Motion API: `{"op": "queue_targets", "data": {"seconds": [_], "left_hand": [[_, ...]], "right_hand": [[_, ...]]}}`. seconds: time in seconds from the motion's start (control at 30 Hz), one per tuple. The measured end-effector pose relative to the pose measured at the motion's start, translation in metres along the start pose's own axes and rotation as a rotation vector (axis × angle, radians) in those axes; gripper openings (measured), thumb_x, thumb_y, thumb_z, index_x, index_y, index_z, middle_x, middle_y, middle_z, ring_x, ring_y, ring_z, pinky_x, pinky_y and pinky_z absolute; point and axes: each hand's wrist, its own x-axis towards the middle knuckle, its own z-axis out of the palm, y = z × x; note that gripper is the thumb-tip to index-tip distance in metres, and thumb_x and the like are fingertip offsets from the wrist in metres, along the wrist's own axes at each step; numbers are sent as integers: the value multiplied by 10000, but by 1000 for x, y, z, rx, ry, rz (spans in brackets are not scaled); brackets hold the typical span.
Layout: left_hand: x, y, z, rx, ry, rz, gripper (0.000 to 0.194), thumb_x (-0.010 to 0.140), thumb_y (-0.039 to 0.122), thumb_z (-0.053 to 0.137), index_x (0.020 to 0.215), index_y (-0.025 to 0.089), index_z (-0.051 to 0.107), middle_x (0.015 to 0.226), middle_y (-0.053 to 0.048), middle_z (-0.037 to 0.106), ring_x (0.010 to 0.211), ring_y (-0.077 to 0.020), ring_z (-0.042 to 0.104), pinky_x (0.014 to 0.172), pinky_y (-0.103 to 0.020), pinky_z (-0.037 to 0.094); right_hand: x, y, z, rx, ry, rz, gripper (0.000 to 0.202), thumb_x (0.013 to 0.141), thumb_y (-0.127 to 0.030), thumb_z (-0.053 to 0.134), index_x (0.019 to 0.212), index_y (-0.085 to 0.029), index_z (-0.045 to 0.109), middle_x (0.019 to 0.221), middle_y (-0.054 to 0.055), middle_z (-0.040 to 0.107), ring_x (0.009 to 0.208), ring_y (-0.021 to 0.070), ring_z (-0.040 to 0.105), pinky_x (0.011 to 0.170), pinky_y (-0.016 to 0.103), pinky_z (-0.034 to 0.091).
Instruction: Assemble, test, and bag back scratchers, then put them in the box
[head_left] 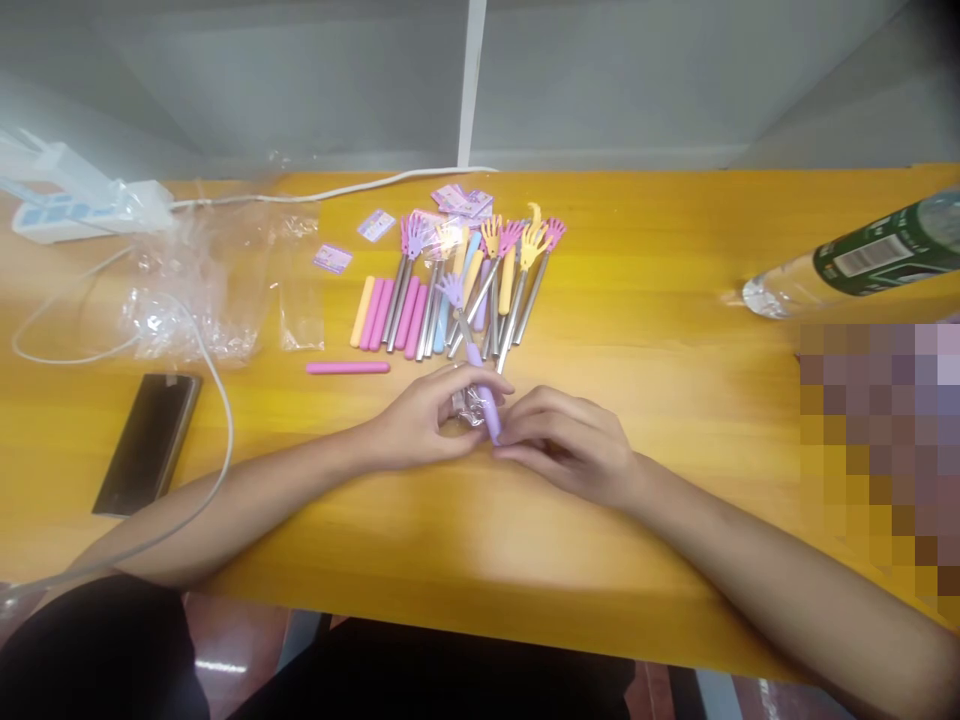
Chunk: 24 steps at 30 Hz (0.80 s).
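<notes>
A purple back scratcher (pixel 489 408) with a small hand-shaped head and a metal rod is tilted between my two hands. My left hand (pixel 441 415) is closed around its handle, with crumpled clear plastic (pixel 471 408) against the palm. At the handle's lower end, the fingertips of my right hand (pixel 574 440) pinch together on it. Just beyond lie several metal rods with yellow, pink and purple hand-shaped heads (pixel 534 245), mixed with loose coloured handles (pixel 406 312). One pink handle (pixel 348 368) lies crosswise nearer my left hand.
Clear plastic bags (pixel 225 290) are heaped at the left, near a white power strip (pixel 90 215) and its cable. A phone (pixel 146 443) lies by my left forearm. Small printed cards (pixel 376 225) are at the back. A bottle (pixel 862 250) lies at the right.
</notes>
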Motion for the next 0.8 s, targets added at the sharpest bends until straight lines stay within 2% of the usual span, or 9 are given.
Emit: {"op": "queue_targets", "data": {"seconds": [0.17,0.27,0.37,0.43,0.6,0.8], "left_hand": [[-1,1,2,-72,-43,-6,469,902,143,748,1345,251,640,1278,-102,688,1199,-261,697,1033,-427,596],[-2,2,2,-83,-69,-25,510,899,147,769,1376,253,622,1305,-107,692,1213,-263,697,1056,-432,588],[-3,3,3,-79,-75,-48,523,898,167,783,1386,256,619,1321,-113,694,1222,-272,696,1048,-433,596],[-3,3,3,-59,-80,-54,513,895,173,785,1375,255,624,1305,-111,700,1205,-273,699,1027,-430,603],[-3,4,3,-88,-89,-72,482,899,184,777,1355,243,633,1291,-115,699,1177,-264,704,990,-410,613],[-2,4,2,-96,-115,-102,509,888,170,778,1369,253,634,1308,-115,699,1190,-268,701,954,-398,628]], "right_hand": [[-1,1,1,-87,43,40,251,920,-93,814,1136,-169,711,1022,84,728,926,176,744,794,300,632],[0,-1,2,-115,76,62,247,909,-108,835,1107,-174,703,1008,71,701,878,155,719,734,272,605],[0,-3,3,-124,111,131,222,915,-160,847,1052,-188,675,973,45,631,690,97,591,571,238,504],[1,-3,4,-97,130,199,221,925,-203,845,1032,-198,652,952,29,591,619,77,502,519,238,446],[0,-1,7,-32,133,299,247,922,-263,856,1022,-203,638,972,24,584,614,73,489,537,254,435],[0,-3,9,-53,162,389,285,909,-276,866,960,-203,594,887,-8,566,617,76,466,556,247,406]]}}
